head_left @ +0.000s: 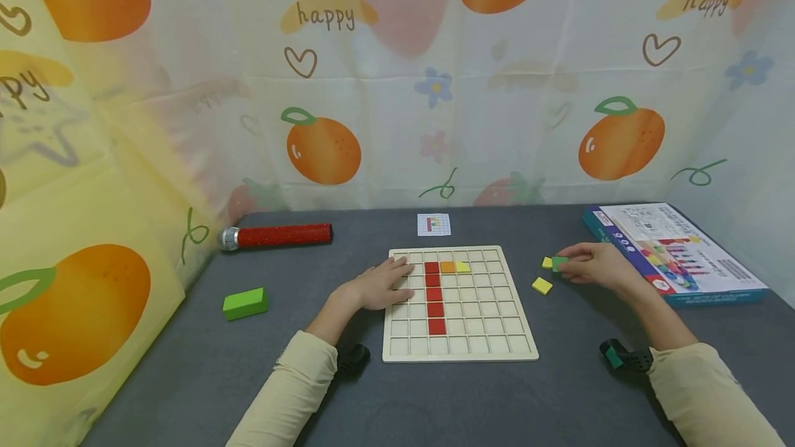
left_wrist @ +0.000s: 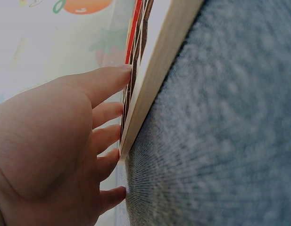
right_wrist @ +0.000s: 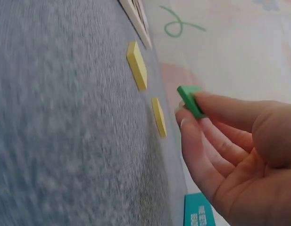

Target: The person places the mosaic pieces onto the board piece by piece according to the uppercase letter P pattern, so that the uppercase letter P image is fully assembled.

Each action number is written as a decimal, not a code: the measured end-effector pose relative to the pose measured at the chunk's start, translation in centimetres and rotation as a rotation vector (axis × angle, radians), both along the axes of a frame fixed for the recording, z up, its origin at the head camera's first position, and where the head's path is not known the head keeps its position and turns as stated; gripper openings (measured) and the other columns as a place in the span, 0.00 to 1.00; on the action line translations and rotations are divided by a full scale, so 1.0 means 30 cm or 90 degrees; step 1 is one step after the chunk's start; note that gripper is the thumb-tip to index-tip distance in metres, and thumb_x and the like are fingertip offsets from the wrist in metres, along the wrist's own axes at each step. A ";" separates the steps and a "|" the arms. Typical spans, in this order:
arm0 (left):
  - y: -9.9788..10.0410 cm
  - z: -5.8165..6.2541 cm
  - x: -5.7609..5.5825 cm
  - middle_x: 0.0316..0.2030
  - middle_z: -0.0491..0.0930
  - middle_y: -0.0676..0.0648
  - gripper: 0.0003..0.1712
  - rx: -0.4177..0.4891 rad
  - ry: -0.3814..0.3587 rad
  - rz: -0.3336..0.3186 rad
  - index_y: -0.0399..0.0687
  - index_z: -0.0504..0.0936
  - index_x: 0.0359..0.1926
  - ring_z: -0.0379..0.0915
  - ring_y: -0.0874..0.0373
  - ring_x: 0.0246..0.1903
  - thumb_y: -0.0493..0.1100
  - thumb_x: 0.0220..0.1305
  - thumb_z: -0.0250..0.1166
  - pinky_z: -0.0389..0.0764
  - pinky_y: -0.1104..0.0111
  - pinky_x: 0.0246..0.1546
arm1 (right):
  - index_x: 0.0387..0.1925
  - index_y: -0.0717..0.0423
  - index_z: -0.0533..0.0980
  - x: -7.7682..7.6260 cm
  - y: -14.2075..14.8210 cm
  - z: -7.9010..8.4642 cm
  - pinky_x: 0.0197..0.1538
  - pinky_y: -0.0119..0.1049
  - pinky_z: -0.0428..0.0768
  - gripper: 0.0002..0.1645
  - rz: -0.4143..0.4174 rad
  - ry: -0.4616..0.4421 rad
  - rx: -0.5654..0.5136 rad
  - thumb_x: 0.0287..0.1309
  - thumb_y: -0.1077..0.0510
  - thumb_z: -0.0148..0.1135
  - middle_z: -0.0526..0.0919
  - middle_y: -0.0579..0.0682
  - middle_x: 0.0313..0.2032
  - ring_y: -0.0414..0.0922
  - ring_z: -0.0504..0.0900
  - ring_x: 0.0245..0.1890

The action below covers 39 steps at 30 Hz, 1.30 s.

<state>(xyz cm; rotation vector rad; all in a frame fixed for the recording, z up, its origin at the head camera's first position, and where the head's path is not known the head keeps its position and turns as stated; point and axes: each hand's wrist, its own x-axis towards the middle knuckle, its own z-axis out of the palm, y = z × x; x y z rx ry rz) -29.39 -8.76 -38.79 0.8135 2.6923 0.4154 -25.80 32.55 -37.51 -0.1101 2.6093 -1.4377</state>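
A white grid board [head_left: 478,348] lies on the grey table, with a column of red squares [head_left: 435,295] set in its cells. To the right of the top red one are an orange square [head_left: 448,267] and a yellow piece [head_left: 462,267]. My left hand [head_left: 384,283] rests on the board's left edge, fingers spread and nearly straight. Between thumb and fingertips my right hand [head_left: 590,265] pinches a small green tile [right_wrist: 191,100], right of the board. Near it on the table lie two yellow tiles, the closer one [right_wrist: 159,117] and a second one [right_wrist: 137,66].
Behind the board lies a small pattern card [head_left: 433,225]. A red microphone-like stick [head_left: 279,235] is at the back left, with a green block [head_left: 245,303] in front of it. At the right sits a flat box [head_left: 714,297]. A printed curtain [head_left: 385,102] hangs behind the table.
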 end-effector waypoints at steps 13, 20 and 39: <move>-0.006 0.002 0.000 0.72 0.50 0.46 0.35 0.001 0.000 0.002 0.49 0.59 0.72 0.39 0.48 0.72 0.56 0.69 0.55 0.48 0.48 0.66 | 0.58 0.76 0.68 0.007 -0.095 0.018 0.45 0.40 0.80 0.28 0.042 -0.019 -0.089 0.64 0.59 0.60 0.82 0.58 0.42 0.48 0.83 0.40; -0.006 0.002 -0.001 0.72 0.50 0.45 0.35 0.004 0.001 -0.006 0.49 0.58 0.73 0.38 0.48 0.72 0.55 0.70 0.54 0.47 0.48 0.66 | 0.58 0.75 0.68 0.011 -0.141 0.009 0.45 0.39 0.80 0.28 0.062 -0.013 -0.110 0.64 0.59 0.60 0.82 0.60 0.43 0.51 0.83 0.42; -0.004 -0.005 -0.001 0.72 0.50 0.46 0.35 0.008 -0.002 -0.010 0.49 0.58 0.72 0.38 0.49 0.72 0.55 0.70 0.54 0.48 0.48 0.66 | 0.59 0.74 0.68 0.019 -0.285 0.010 0.47 0.40 0.80 0.27 0.130 -0.089 -0.153 0.64 0.61 0.60 0.81 0.59 0.47 0.45 0.82 0.42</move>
